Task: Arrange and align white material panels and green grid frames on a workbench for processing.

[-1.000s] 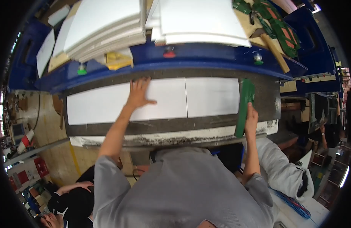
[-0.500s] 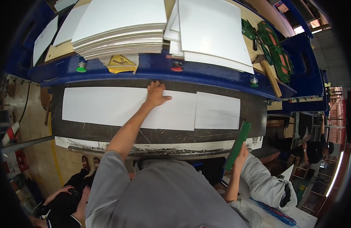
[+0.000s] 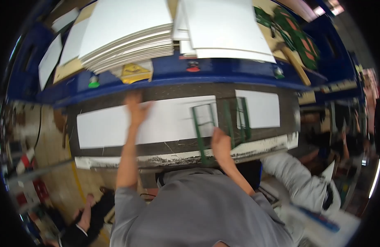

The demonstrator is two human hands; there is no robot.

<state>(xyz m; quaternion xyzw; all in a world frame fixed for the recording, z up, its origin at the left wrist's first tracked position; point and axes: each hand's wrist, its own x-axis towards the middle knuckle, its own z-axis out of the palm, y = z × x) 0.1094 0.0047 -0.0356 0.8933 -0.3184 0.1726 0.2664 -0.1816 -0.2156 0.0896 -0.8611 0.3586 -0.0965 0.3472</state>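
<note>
A long white board [image 3: 169, 119] lies on the dark work surface [image 3: 116, 150]. My left hand [image 3: 136, 110], blurred by motion, is over its far edge with the thumb and fingers apart. My right hand [image 3: 221, 142] grips a green open frame [image 3: 201, 133] with thin walls, smeared by motion. The frame spans the right end of the long board and the gap beside it. A shorter white board [image 3: 262, 109] lies to the right, partly behind the frame's green bars. Whether the frame touches the boards I cannot tell.
Stacks of white boards [image 3: 128, 24] rest above the blue beam [image 3: 165, 76]. A hammer [image 3: 295, 64] and green tools [image 3: 297, 37] lie at the far right. Green and red buttons [image 3: 193, 66] line the beam. Other people are at lower left and far right.
My right hand has brought the green frame from beside my body over the boards. My left hand has shifted left along the long board. A gap now separates the two boards.
</note>
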